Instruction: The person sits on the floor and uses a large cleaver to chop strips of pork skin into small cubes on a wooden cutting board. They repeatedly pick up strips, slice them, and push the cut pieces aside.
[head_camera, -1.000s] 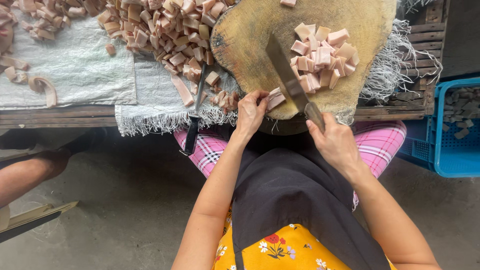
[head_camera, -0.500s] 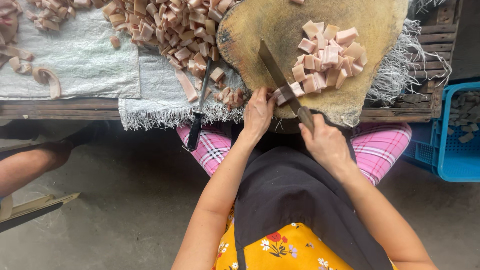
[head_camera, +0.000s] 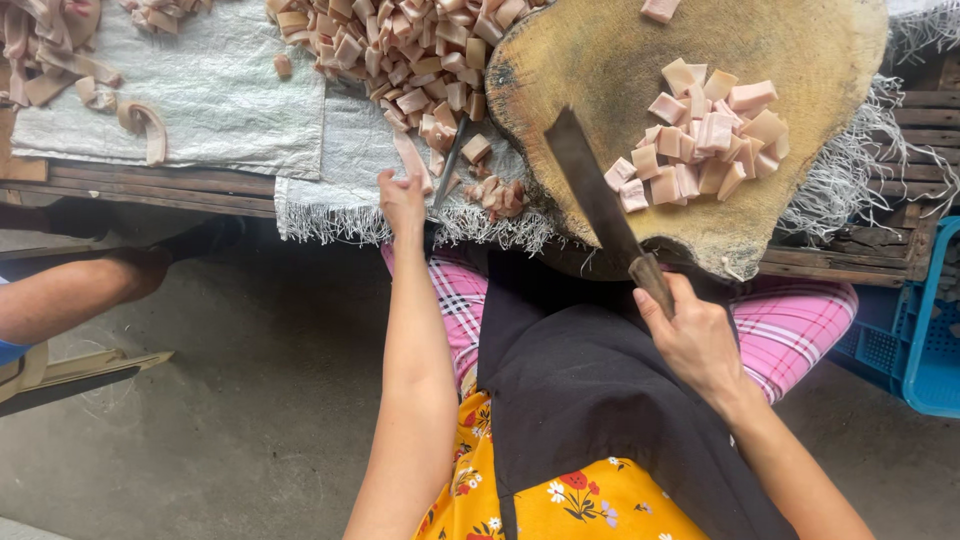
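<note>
Right hand (head_camera: 693, 335) was fisted tight round the wooden handle of a cleaver (head_camera: 600, 205), blade lying flat-ish on the round wood chopping block (head_camera: 600, 70), tip pointing to about 11 o'clock. Pile of pink cut meat cubes (head_camera: 703, 150) sat on the block at approx 2 o'clock from the blade, close but not touching it as far as visible. Left hand (head_camera: 402, 198) was over the table edge, fingers loosely half-curled, nothing gripped; can't tell if fingertips touched the long meat strip (head_camera: 411, 162) just at 12 o'clock of it. A second knife (head_camera: 449, 165) lay on the white woven sheet (head_camera: 220, 100) just at 1 o'clock from left hand, w/ a small heap of scraps (head_camera: 497, 195) at 3 o'clock. Big heap of cut pieces (head_camera: 400, 45) further up at 12. Blue crate (head_camera: 925, 330) at far 3 o'clock. Another person's arm (head_camera: 70, 295) at 9 o'clock, well apart.
</note>
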